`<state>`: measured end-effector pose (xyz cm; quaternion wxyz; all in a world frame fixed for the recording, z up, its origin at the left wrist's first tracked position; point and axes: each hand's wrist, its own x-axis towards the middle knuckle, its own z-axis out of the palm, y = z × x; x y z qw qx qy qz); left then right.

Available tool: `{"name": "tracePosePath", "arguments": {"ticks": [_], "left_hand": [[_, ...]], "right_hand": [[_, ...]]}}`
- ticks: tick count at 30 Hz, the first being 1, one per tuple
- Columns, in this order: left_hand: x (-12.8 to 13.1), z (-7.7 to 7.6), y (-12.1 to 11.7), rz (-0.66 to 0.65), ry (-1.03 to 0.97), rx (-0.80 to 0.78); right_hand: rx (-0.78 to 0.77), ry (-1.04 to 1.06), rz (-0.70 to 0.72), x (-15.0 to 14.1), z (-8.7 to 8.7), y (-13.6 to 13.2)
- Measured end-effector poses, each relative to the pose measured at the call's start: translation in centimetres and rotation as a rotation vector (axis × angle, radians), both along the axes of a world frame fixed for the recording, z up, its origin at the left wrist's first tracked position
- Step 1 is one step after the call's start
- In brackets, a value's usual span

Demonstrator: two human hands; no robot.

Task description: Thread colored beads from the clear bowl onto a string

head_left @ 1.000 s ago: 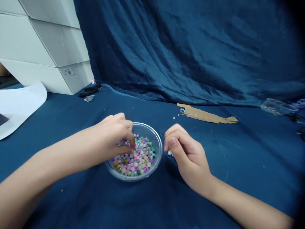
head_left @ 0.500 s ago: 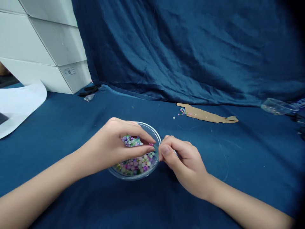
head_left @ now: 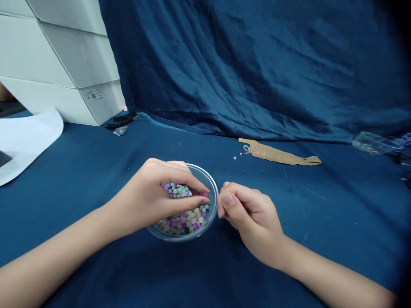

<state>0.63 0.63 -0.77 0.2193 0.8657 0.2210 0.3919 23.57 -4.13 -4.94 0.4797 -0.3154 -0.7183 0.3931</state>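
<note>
L hand (head_left: 150, 199) is over a clear plastic bowl (head_left: 180, 240), fingers curved down w/ the tips at the bowl's far right side, cupped around a heap of round multicolored beads (head_left: 188, 222): pink, green, purple, white. Can't tell if any beads are actually pinched. R hand (head_left: 253, 220) sits just beside the bowl's right rim, outside it, fingers curled in and thumb (head_left: 227, 200) pressed toward them, tips nearly touching the rim. Can't tell if it holds anything.

The bowl rests on a dark blue cloth (head_left: 298, 239) covering the table, btwn the two forearms. Further back, a torn cardboard strip (head_left: 279, 156) lies flat, w/ a few loose beads (head_left: 245, 149) at its left end. Far right, a clear plastic container (head_left: 374, 143) lies tilted on the cloth. Far left, a white paper sheet (head_left: 28, 143). Back left, stacked white boxes (head_left: 58, 55), w/ a black strip (head_left: 121, 121) and a small clear bag (head_left: 120, 131) near their corner. Blue cloth backdrop (head_left: 257, 64) hangs behind.
</note>
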Motion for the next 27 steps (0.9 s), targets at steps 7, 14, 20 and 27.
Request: {"name": "tracePosePath", "arguments": {"ticks": [7,14,20,27], "left_hand": [[-0.05,-0.07,0.05,0.003,0.0,0.011],[-0.02,-0.17,-0.03,0.005,0.003,0.003],[0.03,0.0,-0.12,-0.005,-0.006,0.007],[-0.14,-0.09,-0.19,-0.008,0.006,0.02]], "right_hand": [[-0.025,0.011,0.014,-0.15,-0.03,0.09],[-0.017,0.022,-0.026,-0.11,-0.2,0.21],[-0.016,0.008,-0.025,-0.07,-0.25,0.13],[-0.027,0.02,-0.041,-0.16,-0.11,0.13]]}}
